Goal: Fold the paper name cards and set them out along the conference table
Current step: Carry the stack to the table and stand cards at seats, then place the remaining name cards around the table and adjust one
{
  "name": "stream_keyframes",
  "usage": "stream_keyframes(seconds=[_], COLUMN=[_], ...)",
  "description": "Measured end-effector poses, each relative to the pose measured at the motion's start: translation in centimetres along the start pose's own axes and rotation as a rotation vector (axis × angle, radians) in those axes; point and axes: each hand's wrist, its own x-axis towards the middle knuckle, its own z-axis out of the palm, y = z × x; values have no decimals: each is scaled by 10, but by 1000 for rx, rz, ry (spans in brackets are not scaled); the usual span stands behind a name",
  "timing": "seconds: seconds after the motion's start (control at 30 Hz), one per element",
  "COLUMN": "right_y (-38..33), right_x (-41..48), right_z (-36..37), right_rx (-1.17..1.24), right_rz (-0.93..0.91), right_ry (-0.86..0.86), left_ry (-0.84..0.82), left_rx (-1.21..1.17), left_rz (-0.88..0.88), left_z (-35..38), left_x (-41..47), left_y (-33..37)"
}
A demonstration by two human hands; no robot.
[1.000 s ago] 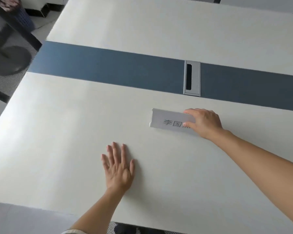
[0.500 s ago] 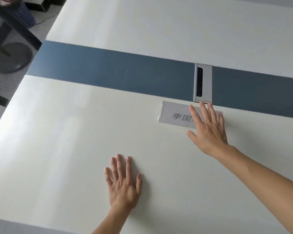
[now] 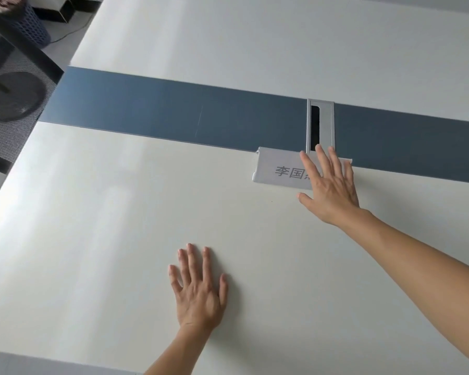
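One folded name card is out there on the counter, standing tent-wise with its printed face toward me and its long axis running left to right, parallel to the blue strip its top edge meets. I've got my right hand on its right end, fingers spread flat and straight, covering the last printed character; they lie over the card and pinch nothing. Fingertips reach up toward the grey cable slot just behind. So the card lies left of that hand, and the right is plainly the nearer one. My left hand rests palm-down, spread and empty, well apart and nearer me. I'd judge a small squaring nudge is what's wanted.
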Motion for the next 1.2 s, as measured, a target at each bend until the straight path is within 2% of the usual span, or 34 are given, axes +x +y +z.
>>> stream_keyframes(seconds=[0.1, 0.2, 0.27, 0.37, 0.43, 0.53, 0.6, 0.7, 0.87, 1.0, 1.2], right_y=[-1, -8, -14, -27, -38, -56, -70, -90, -119, -136, -135], right_x=[-5, -26, -52, -110, -156, -230, -280, -356, -465, -541, -640], right_z=[-7, -21, -29, -34, -30, -18, -12, -7, -3, -6, -4], right_rx=[50, 154, 325, 564, 665, 837, 947, 1130, 1345, 1441, 1510], right_rz=[3, -2, 32, 120, 173, 293, 376, 527, 843, 1023, 1192], right_ry=[-1, 73, 90, -2, -12, -4, -4, 8, 122, 255, 464], left_ry=[-19, -66, -85, -184, -250, -407, -485, -571, -558, -577, -667], left_rx=[6, -16, -42, -105, -247, -592, -734, -799, -792, -797, -752], left_rz=[7, 16, 51, 121, 107, -40, -50, 6, 44, 114, 365], left_z=[-3, -8, -19, -51, -75, -114, -131, -148, -158, -169, -180], left_x=[0, 1, -1, -2, -6, -28, -52, -92, -131, -161, -204], left_y=[0, 0, -6, -22, -33, -53, -71, -106, -149, -129, -31])
